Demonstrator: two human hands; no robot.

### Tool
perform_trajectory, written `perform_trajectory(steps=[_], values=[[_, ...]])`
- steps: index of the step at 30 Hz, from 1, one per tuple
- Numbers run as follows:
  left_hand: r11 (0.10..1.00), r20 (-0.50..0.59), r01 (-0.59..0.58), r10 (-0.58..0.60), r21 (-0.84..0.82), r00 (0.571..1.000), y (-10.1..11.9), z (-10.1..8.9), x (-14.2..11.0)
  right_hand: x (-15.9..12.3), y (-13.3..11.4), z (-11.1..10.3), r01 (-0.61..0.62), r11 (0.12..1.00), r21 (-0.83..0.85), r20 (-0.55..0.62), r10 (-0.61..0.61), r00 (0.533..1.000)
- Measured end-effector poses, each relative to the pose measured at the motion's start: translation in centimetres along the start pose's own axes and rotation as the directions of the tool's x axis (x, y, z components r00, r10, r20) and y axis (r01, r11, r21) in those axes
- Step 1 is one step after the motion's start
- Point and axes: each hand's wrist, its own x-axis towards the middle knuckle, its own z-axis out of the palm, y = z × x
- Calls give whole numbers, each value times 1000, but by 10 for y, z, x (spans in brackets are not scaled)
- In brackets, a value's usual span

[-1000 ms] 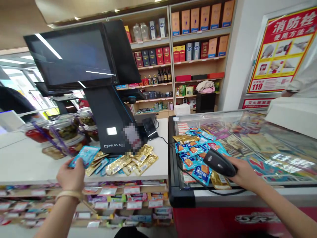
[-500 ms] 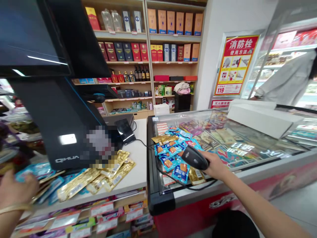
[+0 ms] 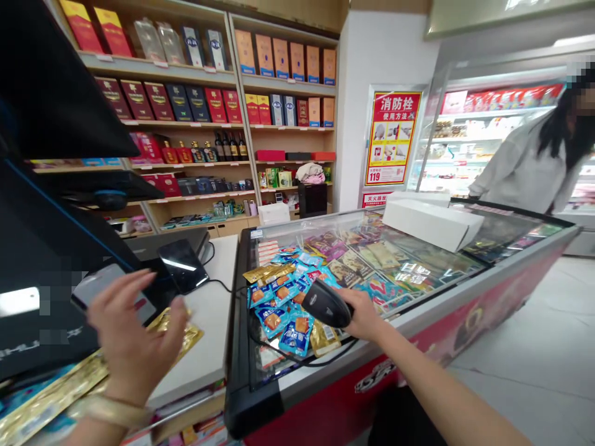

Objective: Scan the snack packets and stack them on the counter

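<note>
the left hand (image 3: 132,337) hangs open over the end of the white table (image 3: 204,322), its fingers spread and curved, holding nothing. just under those fingers lie gold foil snack packets (image 3: 179,334), and more of the same gold foil runs toward the lower left corner of the view. a pale gold bangle (image 3: 109,412) circles that wrist. a glossy black device (image 3: 182,266) sits on the table just past the fingertips, its cord trailing across toward the freezer, and the black base of a checkout screen (image 3: 46,260) fills the left side.

the right hand (image 3: 360,316) is wrapped around the grip of a black handheld barcode scanner (image 3: 325,303), which it holds low over a heap of blue snack packets (image 3: 279,310). the heap lies on the glass lid of a chest freezer (image 3: 418,272) with a red front (image 3: 465,328). a gold packet (image 3: 323,339) sits at the near edge of the heap, and the scanner's black cable (image 3: 297,362) loops over the glass beside it.

a white box (image 3: 432,224) rests farther along the lid, and a person in a white top (image 3: 520,173) stands beyond the freezer. behind the table rise wooden shelves (image 3: 283,62) of boxed liquor and bottles, next to a red and yellow fire hydrant poster (image 3: 392,137) on the wall.
</note>
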Motion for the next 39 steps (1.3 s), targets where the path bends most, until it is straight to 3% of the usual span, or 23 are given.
perform_trajectory(steps=[2,4,7,10,13,17,20,24,27,31,33,34,36,39], values=[[980,58,-201,201,-9,978,19,31,-9,-1,-1,0,3,1000,4,-9,-3,1000],[952,220,-305,299,-6,928,32,63,-21,-1,-2,0,10,1000,14,-9,-9,1000],[943,432,-325,265,70,862,36,101,-36,-1,-2,-1,21,1000,21,1,-21,1000],[928,534,-327,188,178,824,28,122,-43,-1,-2,-1,29,999,16,6,-29,1000],[923,589,-320,140,212,796,24,128,-43,-1,-2,-1,21,1000,15,24,-22,999],[894,666,-391,155,220,730,28,127,-40,-1,-2,0,23,1000,14,17,-23,1000],[873,693,-430,163,231,703,29,127,-38,-2,-2,1,26,1000,10,15,-26,1000],[872,694,-441,183,213,697,25,130,-38,-2,-1,1,20,1000,0,22,-20,1000],[898,653,-411,218,157,725,23,129,-36,-1,-1,1,20,1000,12,8,-20,1000],[962,487,-263,194,77,851,26,120,-28,-1,-1,1,19,1000,17,2,-19,1000],[994,412,-97,69,46,908,28,112,-23,-1,-1,2,16,1000,9,7,-16,1000],[999,398,14,-25,29,917,29,108,-21,-1,-1,2,13,1000,1,9,-13,1000],[963,405,267,-233,-30,884,31,100,-18,-1,-1,3,6,1000,-13,16,-6,1000],[747,465,628,-485,-220,740,37,91,-19,-1,-1,3,8,1000,-23,26,-7,1000]])
